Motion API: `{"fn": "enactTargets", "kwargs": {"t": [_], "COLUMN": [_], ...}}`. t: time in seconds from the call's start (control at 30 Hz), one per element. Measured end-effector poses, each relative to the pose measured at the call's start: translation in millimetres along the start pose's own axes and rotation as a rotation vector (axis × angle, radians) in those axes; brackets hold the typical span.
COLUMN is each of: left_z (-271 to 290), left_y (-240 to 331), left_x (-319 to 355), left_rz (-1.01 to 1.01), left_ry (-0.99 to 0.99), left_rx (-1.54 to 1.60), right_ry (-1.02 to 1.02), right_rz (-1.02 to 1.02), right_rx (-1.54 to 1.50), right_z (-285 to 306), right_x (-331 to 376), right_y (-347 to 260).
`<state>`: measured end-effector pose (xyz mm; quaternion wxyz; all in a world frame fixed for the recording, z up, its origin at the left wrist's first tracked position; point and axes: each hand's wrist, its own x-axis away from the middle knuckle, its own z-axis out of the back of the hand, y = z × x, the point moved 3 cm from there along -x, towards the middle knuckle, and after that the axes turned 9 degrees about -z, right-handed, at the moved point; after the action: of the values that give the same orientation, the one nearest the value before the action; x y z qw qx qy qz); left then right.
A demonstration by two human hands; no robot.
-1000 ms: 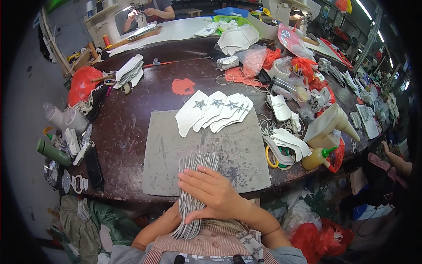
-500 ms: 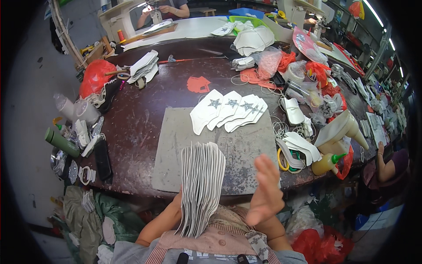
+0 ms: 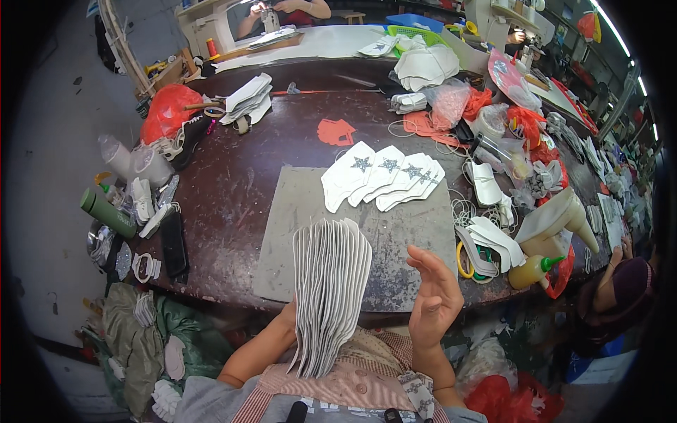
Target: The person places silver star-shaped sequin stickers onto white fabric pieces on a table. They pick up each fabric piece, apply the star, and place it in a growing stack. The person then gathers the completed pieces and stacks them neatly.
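Note:
My left hand (image 3: 288,314) holds a thick stack of white cut shoe pieces (image 3: 330,296) upright on edge in front of my apron. Its fingers are mostly hidden behind the stack, whose many edges face up and are slightly fanned. To the right of the stack, my right hand (image 3: 433,299) is raised and empty, with its fingers apart and slightly curved. Beyond both hands, several white shoe pieces with glittery grey stars (image 3: 384,176) lie overlapped in a row on a worn grey board (image 3: 282,225).
On the dark table (image 3: 218,211), a red cut-out scrap (image 3: 336,132) lies past the board. At left stand a green bottle (image 3: 107,213) and a black shoe (image 3: 189,143). At right are scissors (image 3: 467,259), a yellow glue bottle (image 3: 526,273) and cords. Co-workers sit beyond.
My right hand has turned and come into sharper focus, with its fingers bent a little. The stack stays in my left hand, and the view has swung slightly left.

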<state>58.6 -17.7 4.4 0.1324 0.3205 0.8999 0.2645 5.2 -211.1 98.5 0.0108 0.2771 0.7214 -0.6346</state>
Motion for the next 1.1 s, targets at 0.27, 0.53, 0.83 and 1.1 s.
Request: {"fn": "enactTargets", "kwargs": {"t": [0.27, 0.53, 0.83, 1.1], "left_z": [-1.1, 4.7, 66.9, 155.3], "left_y": [-2.2, 26.9, 252.4, 296.6], "left_x": [-2.6, 16.0, 83.3, 133.5], "left_rz": [0.019, -0.100, -0.275, -0.164], "left_ry": [-0.012, 0.129, 0.559, 0.646], "left_rx": [0.003, -0.217, -1.527, -1.757], "right_ry": [-0.151, -0.163, -0.057, -0.059], "right_rz": [0.394, 0.466, 0.029, 0.044], "right_rx": [0.379, 0.557, 0.853, 0.863], "right_z": [-14.0, -10.8, 57.5, 65.2], "right_x": [13.7, 14.7, -6.6, -4.0], "right_y": [-18.2, -14.1, 68.4, 62.2]}}
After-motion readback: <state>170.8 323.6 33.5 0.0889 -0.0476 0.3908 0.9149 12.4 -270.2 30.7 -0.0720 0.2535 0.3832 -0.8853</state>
